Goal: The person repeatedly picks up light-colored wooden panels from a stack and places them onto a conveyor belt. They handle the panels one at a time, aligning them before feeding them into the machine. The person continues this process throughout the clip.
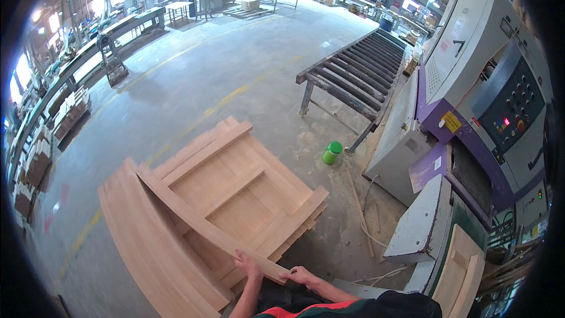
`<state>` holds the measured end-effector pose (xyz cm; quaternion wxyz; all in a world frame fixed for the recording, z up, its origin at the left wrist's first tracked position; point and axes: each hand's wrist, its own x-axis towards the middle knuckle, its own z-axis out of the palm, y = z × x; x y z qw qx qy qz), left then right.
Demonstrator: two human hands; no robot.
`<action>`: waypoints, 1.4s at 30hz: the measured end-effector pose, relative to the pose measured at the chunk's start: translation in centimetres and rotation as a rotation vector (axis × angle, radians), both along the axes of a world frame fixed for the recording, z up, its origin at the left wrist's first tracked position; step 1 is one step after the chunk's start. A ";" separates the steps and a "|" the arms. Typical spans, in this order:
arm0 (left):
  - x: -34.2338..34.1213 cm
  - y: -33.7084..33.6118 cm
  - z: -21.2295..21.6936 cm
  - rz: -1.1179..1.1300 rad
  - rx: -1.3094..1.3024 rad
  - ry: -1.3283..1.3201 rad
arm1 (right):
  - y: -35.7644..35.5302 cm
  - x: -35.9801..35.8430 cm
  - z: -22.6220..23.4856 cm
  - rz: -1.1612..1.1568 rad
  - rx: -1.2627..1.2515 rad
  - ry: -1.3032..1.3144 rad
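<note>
On a sawdusty workshop floor (235, 70), both hands, left (247, 264) and right (299, 274), clamp fingers on one end of a board (206, 224) lying across stacked panels (247, 194); held so near its end, it could slip.

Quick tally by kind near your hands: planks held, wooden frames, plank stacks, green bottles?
Curved plank held by the left hand and right hand: 1
Wooden panel frame: 1
Stack of curved planks: 1
Green bottle: 1
Total: 4
</note>
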<state>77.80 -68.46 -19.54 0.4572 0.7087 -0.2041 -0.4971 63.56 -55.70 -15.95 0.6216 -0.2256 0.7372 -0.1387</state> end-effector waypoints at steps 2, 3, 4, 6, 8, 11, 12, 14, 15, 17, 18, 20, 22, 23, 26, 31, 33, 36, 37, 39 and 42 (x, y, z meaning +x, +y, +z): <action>0.2 0.0 -0.1 -0.022 -0.018 0.004 | -0.1 -0.1 -0.6 0.022 -0.057 0.031; 0.1 0.0 0.2 -0.044 -0.050 0.013 | 0.0 0.0 -1.4 -0.011 -0.146 0.067; 0.1 0.0 0.6 -0.064 -0.081 0.021 | 0.1 0.0 -2.0 -0.044 -0.234 0.104; 0.3 -0.1 1.4 -0.079 -0.100 0.082 | -0.8 -0.3 -1.3 0.029 -0.282 -0.141; 0.7 0.3 2.3 -0.114 -0.085 0.092 | -2.4 -1.2 0.7 0.169 -0.290 -0.308; 1.2 -0.1 4.2 -0.158 -0.055 0.045 | -3.7 -1.8 1.1 0.361 -0.301 -0.416; 0.8 -0.1 4.8 -0.139 -0.044 0.047 | -3.4 -2.0 0.7 0.350 -0.309 -0.431; 0.8 0.1 5.2 -0.121 -0.049 0.028 | -2.6 -2.1 -0.1 0.316 -0.320 -0.445; 0.8 0.0 5.5 -0.119 -0.068 0.011 | -2.7 -2.3 0.3 0.319 -0.325 -0.441; 1.0 0.1 6.3 -0.166 -0.141 -0.157 | -2.7 -2.8 1.2 0.320 -0.334 -0.432; 1.0 0.4 8.2 -0.219 -0.201 -0.302 | -2.4 -3.2 1.5 0.306 -0.349 -0.423; 1.1 -0.6 10.3 -0.479 -0.415 -0.589 | -1.7 -4.1 1.8 0.275 -0.385 -0.404; 3.2 -3.7 11.4 -0.904 -0.713 -0.874 | -1.0 -4.9 3.4 0.222 -0.381 -0.409; 3.1 -5.6 12.6 -1.213 -0.719 -0.832 | -0.5 -5.2 3.9 0.196 -0.374 -0.419; 1.5 -11.8 11.9 -2.026 -0.700 -0.716 | 1.7 -6.6 4.1 0.159 -0.367 -0.357; -3.0 -17.7 8.9 -2.762 -0.078 -0.662 | 3.4 -7.3 6.6 0.163 -0.417 -0.315; -5.0 -18.4 9.2 -2.908 0.051 -0.544 | 4.5 -7.3 7.6 0.164 -0.405 -0.310; -5.5 -18.4 5.4 -3.059 0.350 -0.321 | 5.7 -8.1 8.0 0.166 -0.362 -0.338; -6.0 -18.2 5.6 -3.058 0.389 -0.220 | 6.4 -8.4 8.6 0.164 -0.354 -0.312; -6.3 -17.9 6.3 -3.041 0.479 -0.031 | 7.7 -9.2 9.8 0.161 -0.342 -0.263; -5.4 -18.1 4.2 -2.958 0.605 0.107 | 9.6 -10.8 9.8 0.177 -0.331 -0.259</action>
